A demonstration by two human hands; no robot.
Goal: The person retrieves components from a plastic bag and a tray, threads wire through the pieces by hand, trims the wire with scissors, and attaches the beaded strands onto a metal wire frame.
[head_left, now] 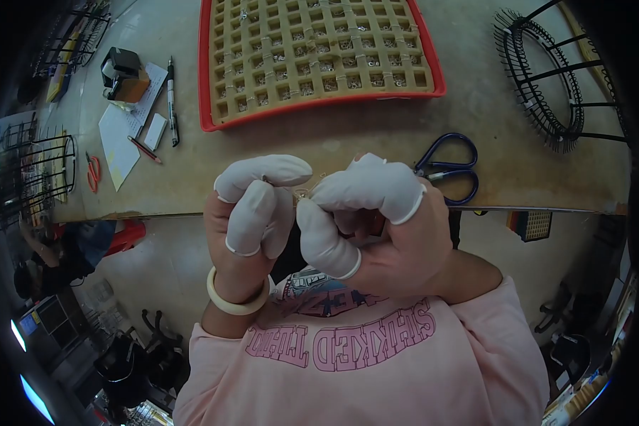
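Observation:
White finger covers are on the fingers of both hands, which meet above the table's front edge. My left hand (pixel 257 206) is closed, thumb and fingers pressed together, with a bangle on its wrist. My right hand (pixel 376 220) pinches a tiny shiny piece (pixel 302 193) between thumb and forefinger, beside the left fingertips. What sits between the left fingers is too small to name. Beyond the hands stands a red tray (pixel 326 101) with a gridded insert whose compartments hold small metal pieces. Blue-handled scissors (pixel 447 170) lie just right of my right hand.
On the table (pixel 334 135) at the left are a tape dispenser (pixel 121 71), papers (pixel 118 145), a pen (pixel 172 103), a pencil (pixel 145 150) and red pliers (pixel 93 172). A black wire rack (pixel 547 78) stands at the right. Another person (pixel 57 255) is at the far left.

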